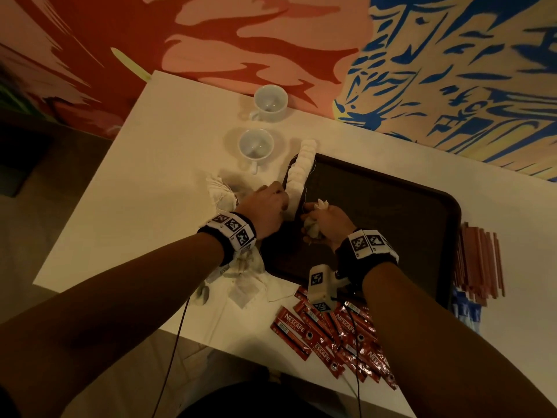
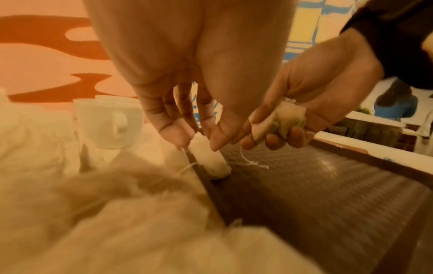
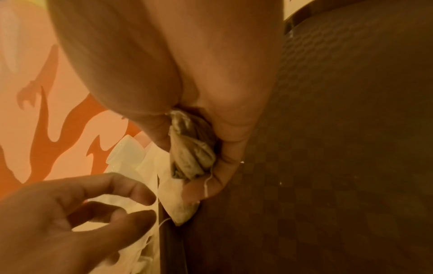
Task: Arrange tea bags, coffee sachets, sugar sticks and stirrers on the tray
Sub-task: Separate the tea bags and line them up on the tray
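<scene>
A dark brown tray (image 1: 376,221) lies on the white table (image 1: 150,176). A row of white tea bags (image 1: 301,167) stands along its left rim. My left hand (image 1: 268,203) is at the near end of that row; its thumb and forefinger pinch the top of the last tea bag (image 2: 208,157), which stands against the tray (image 2: 328,185) rim. My right hand (image 1: 325,220) hovers just inside the tray and grips a crumpled bunch of tea bags (image 2: 279,118) (image 3: 192,148) in its fist. One more tea bag (image 3: 178,200) stands below that fist.
Two white cups (image 1: 270,102) (image 1: 256,147) stand behind the tray's left corner. Loose tea bags (image 1: 223,191) (image 1: 247,285) lie left of the tray. Red coffee sachets (image 1: 334,336) are heaped at the front edge. Reddish sticks (image 1: 479,263) and blue packets (image 1: 465,310) lie to the right.
</scene>
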Available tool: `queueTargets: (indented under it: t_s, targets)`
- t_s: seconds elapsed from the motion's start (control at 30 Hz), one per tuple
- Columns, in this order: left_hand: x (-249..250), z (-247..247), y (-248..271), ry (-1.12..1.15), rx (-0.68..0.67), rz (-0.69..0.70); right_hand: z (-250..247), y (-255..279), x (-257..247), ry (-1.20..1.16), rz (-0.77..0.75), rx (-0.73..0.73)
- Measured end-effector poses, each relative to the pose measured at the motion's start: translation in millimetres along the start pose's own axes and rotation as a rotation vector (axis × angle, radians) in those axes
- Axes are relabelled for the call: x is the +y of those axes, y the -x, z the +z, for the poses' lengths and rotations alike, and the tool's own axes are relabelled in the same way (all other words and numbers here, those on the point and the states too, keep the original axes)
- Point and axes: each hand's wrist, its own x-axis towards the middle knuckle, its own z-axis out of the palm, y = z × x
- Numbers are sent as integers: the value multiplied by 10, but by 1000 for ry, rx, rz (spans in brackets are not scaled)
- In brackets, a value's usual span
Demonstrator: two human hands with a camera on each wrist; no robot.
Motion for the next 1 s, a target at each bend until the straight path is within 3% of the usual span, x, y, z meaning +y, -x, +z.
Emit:
queueTargets:
  t_s: [0.23,0.4,0.63,0.87,1.0]
  targets:
    - [318,-390,312,419,147,-77,-288,585,73,-267,-125,-55]
    - [687,-609,582,644,147,-52,-465,1014,118,-411,-215,-170]
    - [1264,-855,966,775,138,-42,-713,1512,238,-361,-399,-185]
    - [1609,-874,1259,957,61,-36,-818,1748,409,-231,-583,-11]
    - [1707,-800,1387,961,83,-48,-835,1856,540,-252,-598,-60]
